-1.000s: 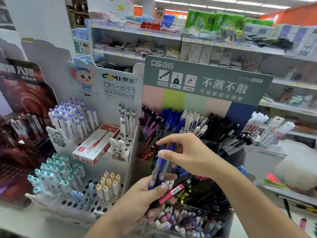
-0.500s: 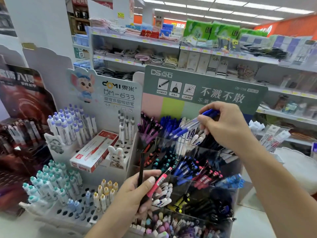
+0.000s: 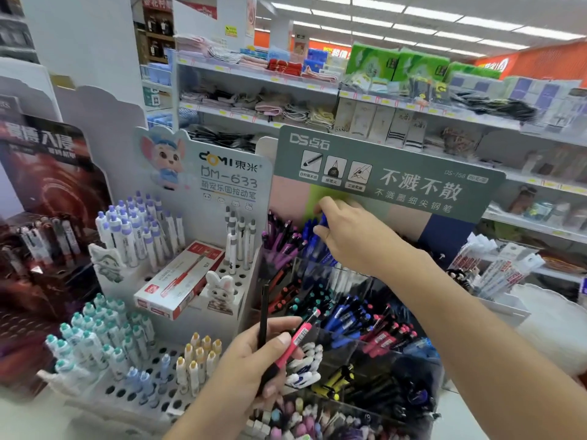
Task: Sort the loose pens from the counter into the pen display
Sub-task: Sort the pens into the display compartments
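Observation:
My left hand (image 3: 251, 360) grips a red pen (image 3: 293, 342) and a thin black pen (image 3: 263, 315) in front of the tiered clear pen display (image 3: 359, 281). My right hand (image 3: 352, 236) reaches to the display's back row and pinches blue pens (image 3: 322, 222) by their tops, lowering them among the other blue pens (image 3: 309, 231) there. Purple pens (image 3: 282, 239) fill the compartment just to the left. Lower tiers hold blue, red, black and white pens.
A white DOMI peg stand (image 3: 222, 271) with purple-, teal- and yellow-capped pens sits to the left, a red-and-white pen box (image 3: 178, 281) lying on it. A green header card (image 3: 397, 176) rises behind the display. Stocked store shelves (image 3: 317, 87) stand behind.
My right hand took the blue pens out of my left hand, lifted them up and moved them left into the back row. My left hand kept the red and black pens.

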